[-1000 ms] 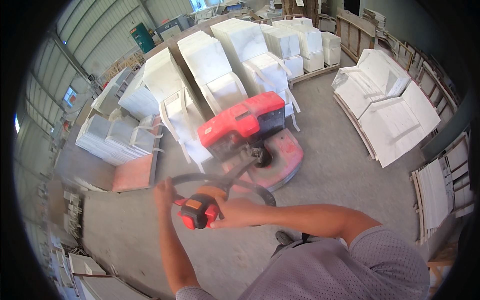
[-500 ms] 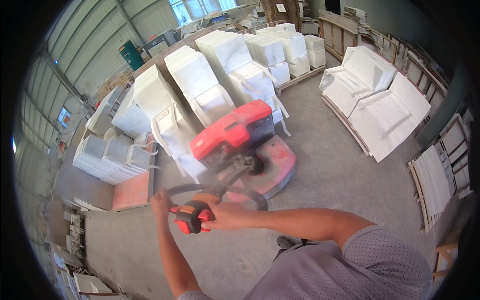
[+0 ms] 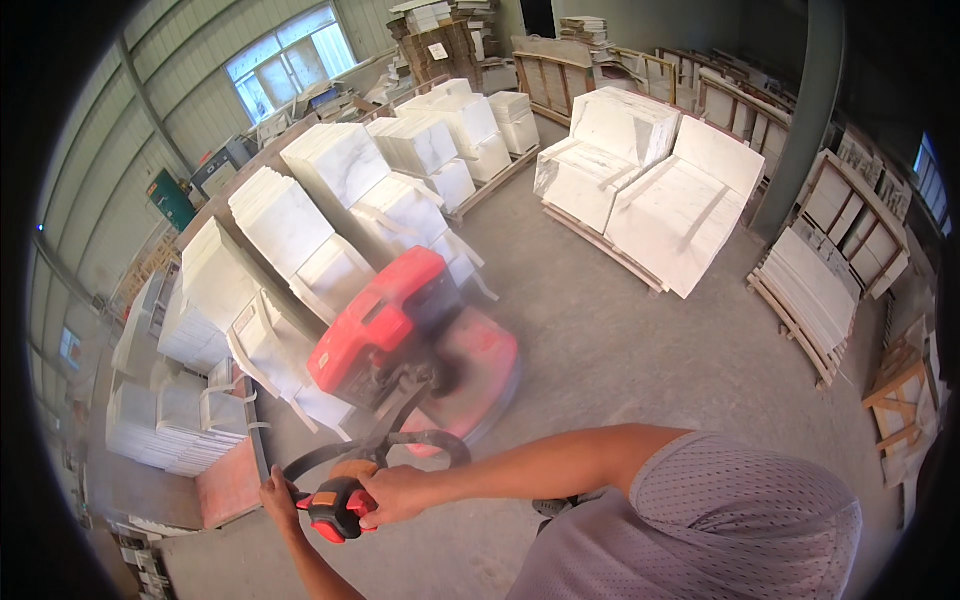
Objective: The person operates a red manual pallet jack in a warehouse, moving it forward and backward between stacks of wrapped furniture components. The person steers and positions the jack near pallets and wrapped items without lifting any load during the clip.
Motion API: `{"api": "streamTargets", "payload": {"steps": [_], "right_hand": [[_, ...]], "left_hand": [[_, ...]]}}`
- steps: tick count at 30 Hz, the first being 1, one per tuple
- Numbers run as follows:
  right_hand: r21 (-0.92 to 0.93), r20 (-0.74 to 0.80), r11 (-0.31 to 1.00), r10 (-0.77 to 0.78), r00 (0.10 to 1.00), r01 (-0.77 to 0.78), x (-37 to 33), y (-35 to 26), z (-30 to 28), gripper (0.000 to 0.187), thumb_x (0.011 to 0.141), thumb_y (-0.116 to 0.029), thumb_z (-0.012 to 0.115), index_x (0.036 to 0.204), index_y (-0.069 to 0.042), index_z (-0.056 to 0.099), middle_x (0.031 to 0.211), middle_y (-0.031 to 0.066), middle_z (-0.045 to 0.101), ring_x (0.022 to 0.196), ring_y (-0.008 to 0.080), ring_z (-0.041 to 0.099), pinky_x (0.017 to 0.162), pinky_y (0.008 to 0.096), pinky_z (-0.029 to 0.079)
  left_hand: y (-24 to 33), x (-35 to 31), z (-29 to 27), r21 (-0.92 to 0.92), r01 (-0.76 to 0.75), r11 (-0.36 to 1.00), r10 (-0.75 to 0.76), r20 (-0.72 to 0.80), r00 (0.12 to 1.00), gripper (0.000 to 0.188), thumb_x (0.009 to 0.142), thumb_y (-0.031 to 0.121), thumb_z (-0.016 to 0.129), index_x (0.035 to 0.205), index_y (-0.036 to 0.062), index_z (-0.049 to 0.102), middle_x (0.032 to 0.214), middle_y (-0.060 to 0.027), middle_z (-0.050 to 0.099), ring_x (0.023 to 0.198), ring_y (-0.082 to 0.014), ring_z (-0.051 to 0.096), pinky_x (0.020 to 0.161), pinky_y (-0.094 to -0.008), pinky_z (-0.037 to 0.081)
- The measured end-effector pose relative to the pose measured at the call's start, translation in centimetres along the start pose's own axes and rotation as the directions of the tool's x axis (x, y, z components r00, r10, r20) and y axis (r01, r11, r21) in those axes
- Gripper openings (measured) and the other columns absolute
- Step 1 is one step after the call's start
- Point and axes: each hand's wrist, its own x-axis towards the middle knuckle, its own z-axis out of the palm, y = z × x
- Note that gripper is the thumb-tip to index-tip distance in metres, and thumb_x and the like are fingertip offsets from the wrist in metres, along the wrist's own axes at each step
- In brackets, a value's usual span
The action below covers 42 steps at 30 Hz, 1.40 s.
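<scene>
Left hand [image 3: 277, 492] wrapped on the handle [image 3: 345, 500] at lower left | right hand [image 3: 395, 495] gripping opposite, thumb by the red control, probably for steering leverage | red truck [image 3: 375, 325] left of centre | white slabs [image 3: 345, 172] upper left, strapped, seemingly against slipping

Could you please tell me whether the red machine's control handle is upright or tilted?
Tilted: the control handle slants from the red machine back to the right hand.
</scene>
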Motion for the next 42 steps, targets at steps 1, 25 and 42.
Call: {"api": "streamTargets", "payload": {"steps": [1, 25, 42], "right_hand": [[-0.008, 0.009, 1.0, 0.001, 1.0, -0.001, 0.1, 0.2, 0.2, 0.08, 0.082, -0.053, 0.067, 0.123, 0.012, 0.046, 0.088, 0.0205, 0.068, 0.085, 0.0378, 0.068, 0.071, 0.0459, 0.053], [-0.092, 0.144, 0.995, 0.054, 0.988, -0.041, 0.5, 3.6, 7.1, 0.1, 0.085, -0.061, 0.065, 0.141, 0.011, 0.027, 0.091, 0.0208, 0.07, 0.081, 0.0373, 0.069, 0.073, 0.0454, 0.055], [0.032, 0.101, 0.983, 0.179, 0.979, -0.183, -1.1, 8.5, 14.1, 0.073, 0.087, -0.035, 0.073, 0.142, 0.0, 0.04, 0.098, 0.0165, 0.072, 0.089, 0.0248, 0.069, 0.08, 0.0374, 0.051]], "left_hand": [[-0.3, 0.0, 0.1, -0.007, 0.014, 1.0, -0.014, 0.018, 1.0, 0.071, 0.101, 0.045, 0.042, 0.052, -0.0021, 0.061, 0.045, -0.0115, 0.054, 0.045, -0.024, 0.054, 0.055, -0.0403, 0.046], [-4.3, -6.0, 3.9, 0.249, 0.046, 0.968, -0.075, 0.11, 0.991, 0.026, 0.097, 0.025, 0.048, 0.091, 0.0074, 0.066, 0.081, -0.0225, 0.065, 0.079, -0.0404, 0.063, 0.069, -0.0524, 0.048], [-7.3, -11.1, 10.2, 0.068, 0.285, 0.956, -0.276, -0.115, 0.954, 0.048, 0.087, 0.041, 0.053, 0.074, 0.0007, 0.073, 0.083, -0.0232, 0.07, 0.083, -0.0409, 0.068, 0.081, -0.0478, 0.054]]}}
